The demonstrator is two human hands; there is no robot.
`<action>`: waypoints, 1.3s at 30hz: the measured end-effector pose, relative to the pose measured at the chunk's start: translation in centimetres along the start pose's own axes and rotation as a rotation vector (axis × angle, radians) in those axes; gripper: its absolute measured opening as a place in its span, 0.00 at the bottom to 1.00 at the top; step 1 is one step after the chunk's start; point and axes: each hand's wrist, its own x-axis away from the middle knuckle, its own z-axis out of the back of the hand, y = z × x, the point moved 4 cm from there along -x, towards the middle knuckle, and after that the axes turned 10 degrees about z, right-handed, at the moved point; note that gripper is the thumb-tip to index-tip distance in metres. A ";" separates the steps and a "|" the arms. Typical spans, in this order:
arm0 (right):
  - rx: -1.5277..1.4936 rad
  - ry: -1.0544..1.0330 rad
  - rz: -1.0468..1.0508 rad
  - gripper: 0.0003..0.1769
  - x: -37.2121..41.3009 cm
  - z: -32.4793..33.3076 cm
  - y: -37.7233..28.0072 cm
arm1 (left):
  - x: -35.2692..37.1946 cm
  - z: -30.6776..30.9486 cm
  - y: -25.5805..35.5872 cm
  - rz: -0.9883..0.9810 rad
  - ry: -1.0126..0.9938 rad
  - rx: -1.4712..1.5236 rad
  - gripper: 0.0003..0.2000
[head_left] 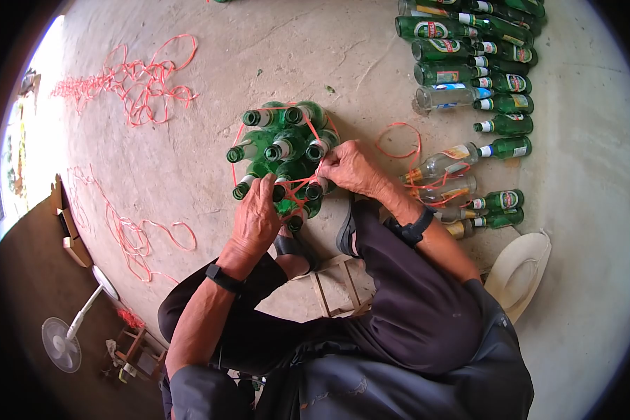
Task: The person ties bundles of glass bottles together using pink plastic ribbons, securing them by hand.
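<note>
A cluster of green glass bottles (262, 142) stands upright on the floor in front of me, necks up. Thin red plastic string (235, 136) runs around the cluster, and strands cross between the necks on the near side. My left hand (257, 213) is closed at the near left of the cluster, its fingertips pinching the string beside a bottle neck. At the right side, my right hand (357, 169) pinches the string close to the necks. The lower parts of the bottles are mostly hidden.
Rows of bottles (444, 73) lie on their sides at the right. Loose red string (150, 80) is tangled on the left floor. A straw-coloured hat (521, 269) lies near my right elbow. A white fan (61, 343) stands at lower left.
</note>
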 end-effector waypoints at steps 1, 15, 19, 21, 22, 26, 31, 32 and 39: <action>0.000 -0.001 -0.002 0.13 0.1 0.1 -0.2 | 0.1 0.0 0.1 0.001 -0.002 0.002 0.27; 0.049 0.093 0.020 0.14 -0.2 3.1 -2.3 | -0.3 -0.4 0.1 -0.007 -0.109 -0.046 0.19; 0.077 0.106 0.043 0.16 -0.3 3.1 -2.4 | -0.4 0.0 0.5 0.018 -0.099 -0.043 0.17; 0.191 0.100 0.107 0.16 -0.4 3.3 -2.6 | -0.4 -0.2 0.5 0.020 -0.119 -0.048 0.17; 0.195 0.095 0.105 0.16 -0.2 3.2 -2.5 | -0.3 -0.2 0.6 0.023 -0.119 -0.042 0.17; 0.213 0.180 0.204 0.15 0.1 2.9 -1.6 | -0.7 0.7 1.3 -0.015 -0.026 0.021 0.20; 0.227 0.203 0.226 0.13 0.8 3.8 -3.5 | -0.8 0.6 1.4 -0.081 -0.069 0.027 0.19; 0.264 0.199 0.263 0.11 0.9 3.9 -3.7 | -0.8 0.6 1.5 -0.080 -0.076 0.034 0.19; 0.323 0.123 0.297 0.12 1.8 4.5 -4.9 | -0.7 0.8 1.2 -0.100 -0.047 0.151 0.19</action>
